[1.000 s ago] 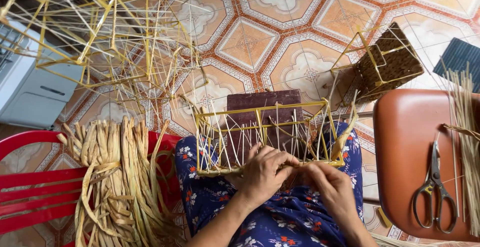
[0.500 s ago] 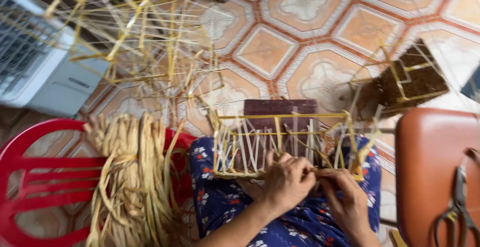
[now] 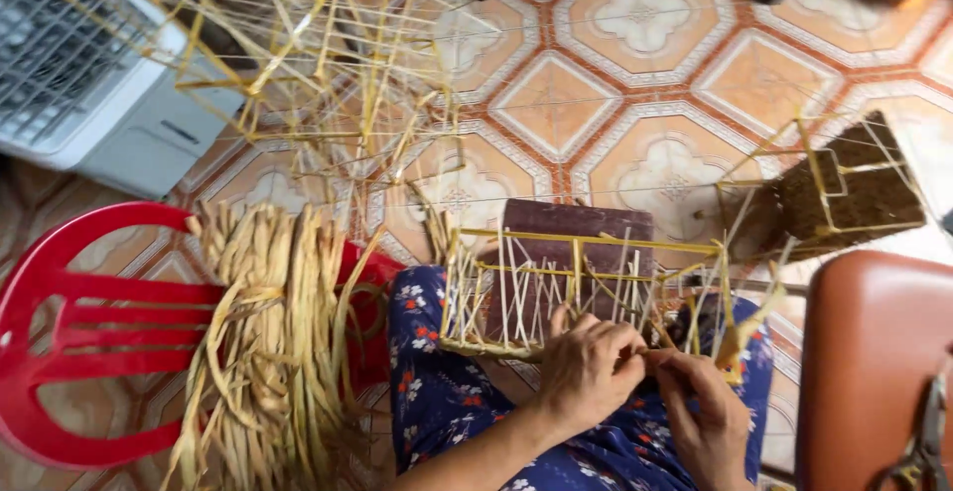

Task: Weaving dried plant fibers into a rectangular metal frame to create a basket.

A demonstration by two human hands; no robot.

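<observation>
Two hands are working a strand at the near rail of a small basket frame resting on the lap.

At nine o'clock a red plastic chair [image 3: 89, 342] is carrying a bundle of dried fibre [image 3: 273, 342]. The left hand [image 3: 588, 370] is curling over the frame [image 3: 586, 292], fingers closed, pinching a thin strand against the rail. The right hand [image 3: 703, 414], just to its three o'clock and touching it, is pinching the same spot with closed fingertips. The frame is lying at twelve o'clock from both hands, long axis running left to right; the left hand is nearer its middle. At three o'clock a brown chair seat [image 3: 874, 362] is standing.
</observation>
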